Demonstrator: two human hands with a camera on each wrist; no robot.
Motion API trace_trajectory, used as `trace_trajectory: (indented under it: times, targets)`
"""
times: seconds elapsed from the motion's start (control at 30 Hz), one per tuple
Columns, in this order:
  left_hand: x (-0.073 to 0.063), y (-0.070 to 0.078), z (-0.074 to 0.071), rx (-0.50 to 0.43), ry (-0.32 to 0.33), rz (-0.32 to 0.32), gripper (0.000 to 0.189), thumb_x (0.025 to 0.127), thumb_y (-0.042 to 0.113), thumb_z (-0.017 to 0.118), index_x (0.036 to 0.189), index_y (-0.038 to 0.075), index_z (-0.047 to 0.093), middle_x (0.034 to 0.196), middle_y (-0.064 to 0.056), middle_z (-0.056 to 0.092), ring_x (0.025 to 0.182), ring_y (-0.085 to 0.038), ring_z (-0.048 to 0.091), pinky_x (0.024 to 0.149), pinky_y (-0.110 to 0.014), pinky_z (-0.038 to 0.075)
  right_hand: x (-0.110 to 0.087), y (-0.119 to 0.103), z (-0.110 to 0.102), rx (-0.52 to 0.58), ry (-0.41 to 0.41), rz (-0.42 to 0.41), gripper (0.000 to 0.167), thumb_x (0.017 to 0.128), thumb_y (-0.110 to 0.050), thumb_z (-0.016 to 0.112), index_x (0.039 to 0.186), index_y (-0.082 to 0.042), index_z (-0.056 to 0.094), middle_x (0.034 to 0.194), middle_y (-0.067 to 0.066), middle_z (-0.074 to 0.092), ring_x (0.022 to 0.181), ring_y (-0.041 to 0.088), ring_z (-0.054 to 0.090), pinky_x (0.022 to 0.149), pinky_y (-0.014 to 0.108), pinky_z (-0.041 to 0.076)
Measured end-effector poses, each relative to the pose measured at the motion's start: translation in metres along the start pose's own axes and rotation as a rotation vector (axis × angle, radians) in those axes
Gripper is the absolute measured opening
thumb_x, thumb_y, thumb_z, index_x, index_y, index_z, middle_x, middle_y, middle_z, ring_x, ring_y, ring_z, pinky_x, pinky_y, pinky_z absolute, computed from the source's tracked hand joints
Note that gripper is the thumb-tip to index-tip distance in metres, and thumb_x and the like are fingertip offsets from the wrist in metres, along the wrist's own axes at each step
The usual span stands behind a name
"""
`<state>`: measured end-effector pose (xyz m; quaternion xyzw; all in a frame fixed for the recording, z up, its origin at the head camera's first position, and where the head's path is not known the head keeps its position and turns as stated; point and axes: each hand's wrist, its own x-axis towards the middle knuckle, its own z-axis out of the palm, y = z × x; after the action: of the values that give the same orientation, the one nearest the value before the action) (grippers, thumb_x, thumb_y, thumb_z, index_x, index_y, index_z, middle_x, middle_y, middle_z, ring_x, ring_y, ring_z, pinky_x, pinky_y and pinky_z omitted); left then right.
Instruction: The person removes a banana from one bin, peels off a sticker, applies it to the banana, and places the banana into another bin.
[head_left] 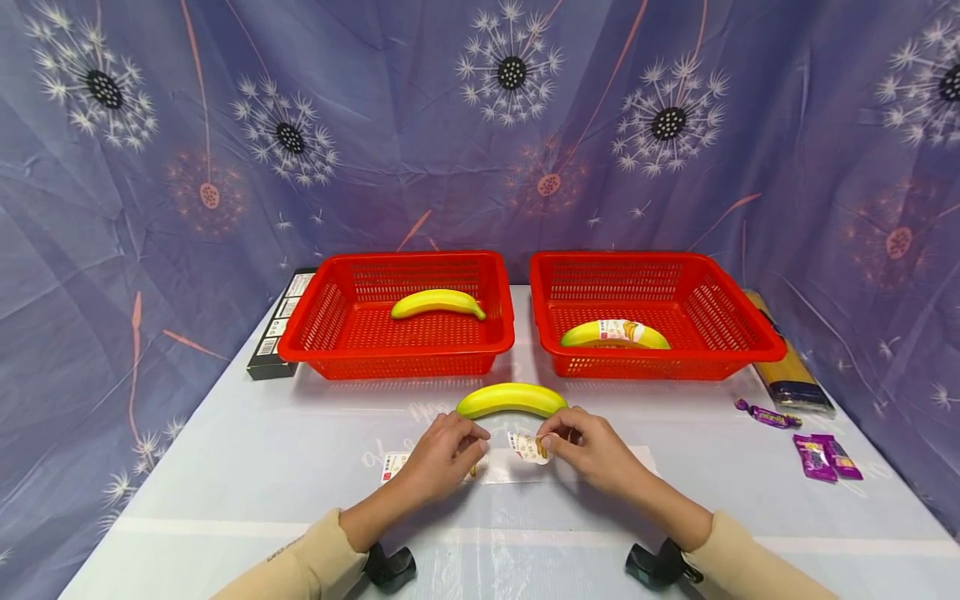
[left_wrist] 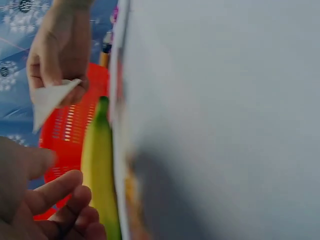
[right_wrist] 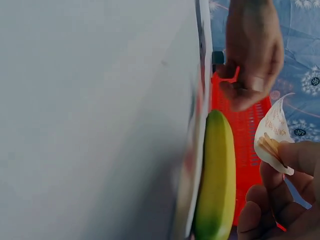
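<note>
Pinching a curling white paper sticker printed with bananas [head_left: 528, 447] in the grip of the right hand [head_left: 588, 443], above the pale grey-white surface [head_left: 247, 467]. Holding the left hand [head_left: 444, 454] with grip loosely parted, over a flat, pale, glossy strip [head_left: 517, 474]. Facing a smooth, curved yellow banana [head_left: 512, 397] lying on the surface just beyond both hands, in front of two red plastic mesh baskets [head_left: 405, 363].

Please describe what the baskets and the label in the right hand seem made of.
Baskets: probably moulded plastic, slightly glossy, judging by the uniform red and regular holes.
Label: thin paper or perhaps film, matte-looking; it bends in the right hand.
</note>
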<state>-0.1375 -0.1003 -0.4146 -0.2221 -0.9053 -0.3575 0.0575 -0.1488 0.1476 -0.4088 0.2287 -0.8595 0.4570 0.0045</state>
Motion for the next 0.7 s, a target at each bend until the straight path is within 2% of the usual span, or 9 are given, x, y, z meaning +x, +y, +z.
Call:
trace_trajectory:
  times: [0.1,0.2,0.33,0.43,0.57,0.7]
  targets:
    - [0.008,0.008,-0.004,-0.120,-0.002,-0.065,0.017,0.090,0.028,0.062,0.095,0.014,0.070,0.085,0.007,0.061,0.078,-0.007,0.049,0.069,-0.020,0.040,0.003,-0.002,0.001,-0.033,0.045,-0.036,0.010,0.081,-0.013,0.071,0.086,-0.021,0.067,0.075,-0.007,0.054,0.067,0.004,0.046,0.059,0.019,0.042]
    - [0.014,0.015,-0.004,-0.213,-0.049,-0.127,0.025,0.089,0.036,0.062,0.095,0.014,0.070,0.082,0.004,0.064,0.074,-0.006,0.054,0.065,-0.020,0.042,0.006,-0.004,0.003,-0.060,0.064,-0.078,0.013,0.080,-0.011,0.072,0.086,-0.022,0.067,0.077,-0.008,0.055,0.069,0.003,0.046,0.061,0.019,0.042]
    - [0.020,0.021,0.001,-0.310,-0.101,-0.161,0.026,0.086,0.033,0.066,0.089,0.007,0.070,0.075,-0.003,0.068,0.065,-0.004,0.054,0.059,-0.019,0.043,0.006,-0.008,0.005,-0.075,0.060,-0.111,0.013,0.080,-0.012,0.072,0.087,-0.021,0.067,0.079,-0.008,0.057,0.071,0.002,0.046,0.062,0.019,0.042]
    - [0.022,0.022,0.004,-0.313,-0.093,-0.147,0.018,0.083,0.022,0.069,0.081,0.004,0.067,0.071,-0.006,0.067,0.062,-0.003,0.051,0.058,-0.017,0.042,0.006,-0.009,0.006,-0.071,0.057,-0.102,0.013,0.080,-0.013,0.073,0.089,-0.020,0.066,0.079,-0.007,0.056,0.071,0.002,0.046,0.062,0.019,0.042]
    - [0.025,0.024,0.005,-0.254,-0.064,-0.108,0.014,0.081,0.016,0.070,0.074,0.006,0.064,0.067,-0.002,0.062,0.061,-0.002,0.047,0.058,-0.017,0.040,0.007,-0.007,0.005,-0.058,0.039,-0.031,0.018,0.080,-0.015,0.073,0.097,-0.014,0.067,0.077,-0.006,0.057,0.069,0.003,0.047,0.063,0.019,0.042]
    - [0.030,0.025,0.005,-0.210,-0.043,-0.092,0.014,0.083,0.017,0.070,0.073,0.009,0.064,0.065,0.002,0.057,0.060,-0.003,0.045,0.057,-0.018,0.039,0.014,0.000,0.004,-0.074,0.015,0.051,0.011,0.082,-0.020,0.072,0.088,-0.013,0.067,0.072,-0.007,0.055,0.066,0.003,0.046,0.061,0.019,0.040]
